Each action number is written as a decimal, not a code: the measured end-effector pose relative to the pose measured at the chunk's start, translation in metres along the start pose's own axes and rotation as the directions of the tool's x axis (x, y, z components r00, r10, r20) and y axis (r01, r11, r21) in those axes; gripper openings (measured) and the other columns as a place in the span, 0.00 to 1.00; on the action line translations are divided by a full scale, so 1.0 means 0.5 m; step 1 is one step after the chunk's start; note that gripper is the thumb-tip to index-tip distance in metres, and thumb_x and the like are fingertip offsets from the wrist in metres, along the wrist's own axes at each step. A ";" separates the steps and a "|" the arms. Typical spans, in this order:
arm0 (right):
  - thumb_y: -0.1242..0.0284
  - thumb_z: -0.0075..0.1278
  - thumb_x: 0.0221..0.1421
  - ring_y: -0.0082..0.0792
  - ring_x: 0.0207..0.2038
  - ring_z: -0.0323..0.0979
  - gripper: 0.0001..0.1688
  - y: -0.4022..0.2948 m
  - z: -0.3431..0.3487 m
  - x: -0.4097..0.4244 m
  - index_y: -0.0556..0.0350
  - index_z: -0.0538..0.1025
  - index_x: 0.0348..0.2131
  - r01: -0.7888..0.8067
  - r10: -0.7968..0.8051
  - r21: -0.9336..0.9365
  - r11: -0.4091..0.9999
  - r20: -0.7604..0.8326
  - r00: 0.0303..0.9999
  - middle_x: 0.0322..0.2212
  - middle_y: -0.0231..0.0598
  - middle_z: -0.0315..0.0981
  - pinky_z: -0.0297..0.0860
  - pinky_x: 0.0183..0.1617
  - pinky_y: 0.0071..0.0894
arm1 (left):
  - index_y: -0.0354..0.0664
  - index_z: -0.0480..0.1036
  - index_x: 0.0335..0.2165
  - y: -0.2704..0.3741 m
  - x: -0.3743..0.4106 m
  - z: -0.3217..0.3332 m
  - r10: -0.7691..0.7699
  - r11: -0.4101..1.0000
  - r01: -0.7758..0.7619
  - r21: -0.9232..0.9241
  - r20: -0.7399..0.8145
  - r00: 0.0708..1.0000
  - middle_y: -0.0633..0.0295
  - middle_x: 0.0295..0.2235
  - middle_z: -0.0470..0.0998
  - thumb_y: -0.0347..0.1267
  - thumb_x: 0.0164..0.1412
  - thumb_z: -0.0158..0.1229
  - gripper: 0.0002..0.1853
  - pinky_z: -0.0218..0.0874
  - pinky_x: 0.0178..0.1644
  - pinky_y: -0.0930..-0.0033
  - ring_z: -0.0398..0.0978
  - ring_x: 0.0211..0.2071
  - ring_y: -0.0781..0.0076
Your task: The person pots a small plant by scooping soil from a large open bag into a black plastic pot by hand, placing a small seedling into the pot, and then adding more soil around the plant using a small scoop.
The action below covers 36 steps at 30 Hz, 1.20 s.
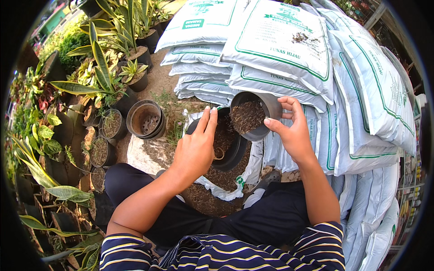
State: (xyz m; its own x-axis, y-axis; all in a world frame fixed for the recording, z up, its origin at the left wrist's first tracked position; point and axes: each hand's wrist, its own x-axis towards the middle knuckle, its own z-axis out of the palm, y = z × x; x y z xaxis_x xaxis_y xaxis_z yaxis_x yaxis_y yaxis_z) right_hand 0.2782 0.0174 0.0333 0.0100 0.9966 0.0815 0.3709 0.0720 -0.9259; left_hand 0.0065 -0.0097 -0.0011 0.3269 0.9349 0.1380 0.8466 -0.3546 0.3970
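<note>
My right hand (pixel 291 130) grips a small black plastic plant pot (pixel 271 105), thumb on the near side and fingers round the far side. The pot is tipped to the left, and dark, crumbly potting mix (pixel 248 117) shows in its mouth. Directly below and left of it is a larger black pot (pixel 234 155) with more mix inside. My left hand (pixel 196 149) lies over this pot's left side, fingers stretched forward and thumb hidden; whether it grips the rim is unclear. Around the larger pot, an opened white plastic sack (pixel 252 169) surrounds loose mix (pixel 220 176).
Nested empty black pots (pixel 145 118) stand to the left on a pale slab (pixel 144 155). Small potted seedlings (pixel 110 123) and snake plants (pixel 103 73) crowd the left side. Stacked white sacks of growing medium (pixel 281 40) rise ahead and to the right.
</note>
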 end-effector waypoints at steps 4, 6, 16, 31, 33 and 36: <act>0.64 0.74 0.48 0.42 0.56 0.68 0.44 -0.002 0.003 -0.006 0.54 0.68 0.58 0.033 -0.033 0.002 0.999 -0.025 0.999 0.58 0.49 0.64 0.76 0.48 0.39 | 0.35 0.53 0.70 -0.013 0.000 0.008 0.002 0.998 -0.006 -0.059 -0.058 0.998 0.41 0.69 0.61 0.18 0.52 0.54 0.45 0.74 0.41 0.37 0.81 0.33 0.31; 0.64 0.74 0.48 0.42 0.56 0.68 0.44 -0.007 0.002 -0.007 0.55 0.68 0.58 0.033 -0.033 0.009 0.999 -0.023 0.999 0.58 0.50 0.65 0.76 0.48 0.38 | 0.36 0.54 0.70 -0.019 0.001 0.010 0.012 0.995 -0.022 -0.098 -0.106 0.994 0.40 0.68 0.63 0.17 0.54 0.52 0.45 0.74 0.42 0.37 0.80 0.34 0.29; 0.66 0.74 0.48 0.42 0.59 0.63 0.44 -0.007 -0.011 -0.006 0.53 0.68 0.58 0.101 -0.098 0.042 0.994 -0.073 0.992 0.59 0.49 0.61 0.76 0.48 0.39 | 0.31 0.60 0.67 -0.023 0.014 0.015 -0.080 0.846 -0.010 -0.533 -0.145 0.986 0.36 0.62 0.70 0.15 0.58 0.45 0.37 0.57 0.69 0.56 0.68 0.65 0.42; 0.72 0.75 0.46 0.41 0.60 0.63 0.42 -0.024 0.009 -0.022 0.52 0.70 0.57 0.197 -0.196 0.010 0.980 -0.067 0.978 0.59 0.43 0.60 0.78 0.46 0.37 | 0.35 0.59 0.69 -0.011 0.019 0.060 -0.124 0.705 0.021 -0.709 -0.093 0.988 0.43 0.57 0.75 0.14 0.59 0.41 0.38 0.74 0.39 0.65 0.80 0.41 0.62; 0.72 0.75 0.45 0.39 0.59 0.66 0.42 -0.023 0.014 -0.025 0.51 0.70 0.56 0.277 -0.281 -0.064 0.959 -0.066 0.957 0.59 0.44 0.60 0.78 0.47 0.38 | 0.32 0.59 0.68 -0.006 0.017 0.051 -0.154 0.658 0.057 -0.751 -0.061 0.986 0.39 0.58 0.74 0.14 0.59 0.43 0.37 0.71 0.50 0.60 0.79 0.48 0.53; 0.72 0.75 0.44 0.38 0.57 0.69 0.41 -0.031 0.018 -0.029 0.50 0.71 0.55 0.271 -0.271 -0.010 0.963 -0.030 0.962 0.61 0.45 0.60 0.79 0.48 0.38 | 0.39 0.58 0.70 0.004 0.014 0.031 -0.186 0.570 0.099 -0.816 -0.010 0.982 0.48 0.56 0.76 0.13 0.60 0.40 0.40 0.78 0.27 0.71 0.81 0.34 0.72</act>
State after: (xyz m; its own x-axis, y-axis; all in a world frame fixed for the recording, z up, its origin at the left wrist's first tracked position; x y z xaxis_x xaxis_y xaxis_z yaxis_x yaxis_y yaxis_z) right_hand 0.2638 0.0023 0.0432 -0.0632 0.9381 0.3405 0.3690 0.3389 -0.8654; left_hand 0.0170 -0.0040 -0.0135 0.1591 0.9847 0.0711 0.1726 -0.0987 0.9800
